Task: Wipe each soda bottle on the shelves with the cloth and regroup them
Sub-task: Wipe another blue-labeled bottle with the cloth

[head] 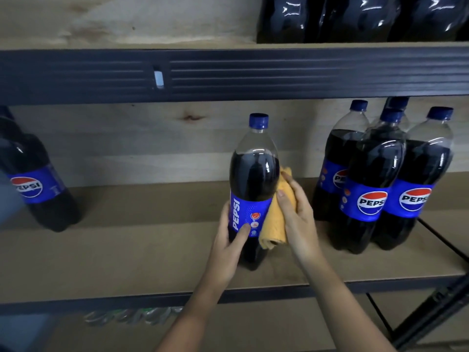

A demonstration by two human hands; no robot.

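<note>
From the head view, I have one Pepsi bottle [253, 179] standing upright near the middle of the wooden shelf [127, 250], apart from the others. My left hand [229, 240] wraps its lower body, thumb pressed flat on the blue label, fingers curled round the back where I cannot see them. My right hand [295, 212] presses the folded orange cloth [272, 219] against the bottle's right side, fingers curled over the fabric with the thumb pinning it at the label's upper edge. So both hands are closed on something: one on the bottle, one on the cloth.

To the right, a group of bottles [380, 179] stands packed close together, apparently four, the back one mostly hidden. A lone bottle [33, 179] sits at the far left edge, well apart. On the shelf above, dark bottles in shrink wrap [355, 19] show only their bases.

To do this wipe well, I judge I should keep the left hand firm and low so the bottle cannot tip, then draw the cloth up over the shoulder to the cap [258, 120], turning the bottle to reach the hidden back face. The cloth's loose lower fold could snag beneath the base, so I would gather it first.
</note>
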